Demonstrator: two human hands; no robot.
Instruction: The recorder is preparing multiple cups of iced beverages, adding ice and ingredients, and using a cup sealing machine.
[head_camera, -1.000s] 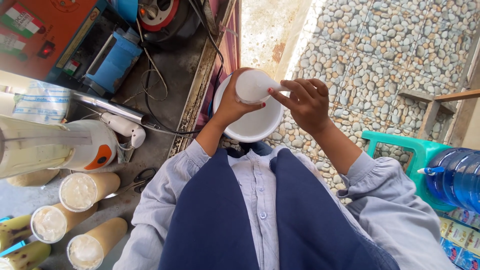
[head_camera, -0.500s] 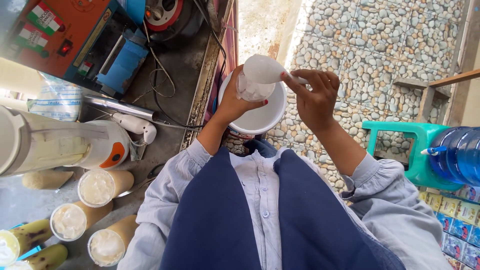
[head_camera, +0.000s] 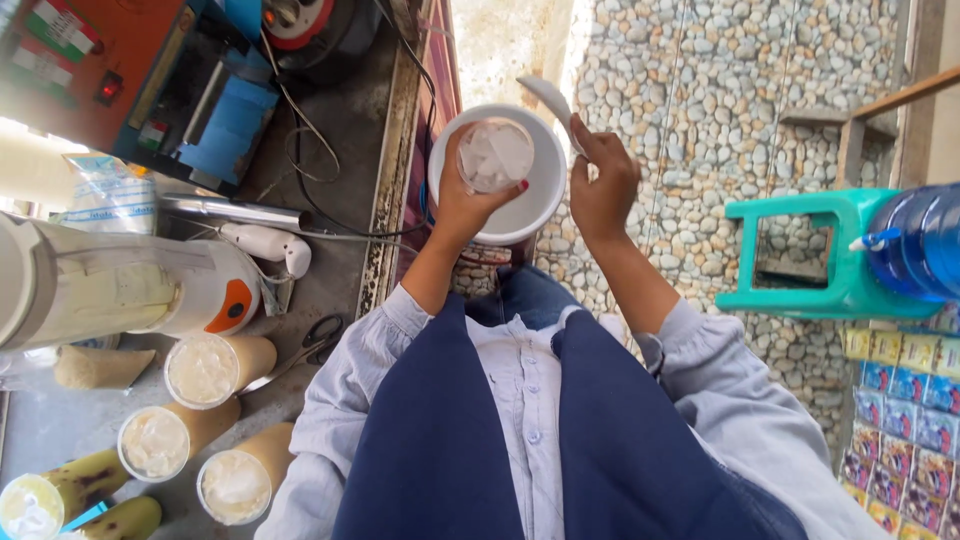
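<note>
The left hand (head_camera: 462, 205) wraps tight around a clear cup (head_camera: 495, 153) full of ice, right over the white bucket (head_camera: 545, 195). The right hand (head_camera: 600, 185) is closed on a white scoop (head_camera: 549, 98), lifted just beside the cup. It seems best to keep the cup straight and over the bucket, so loose ice drops back in. More filled cups (head_camera: 200, 372) stand on the tabletop (head_camera: 340, 150).
</note>
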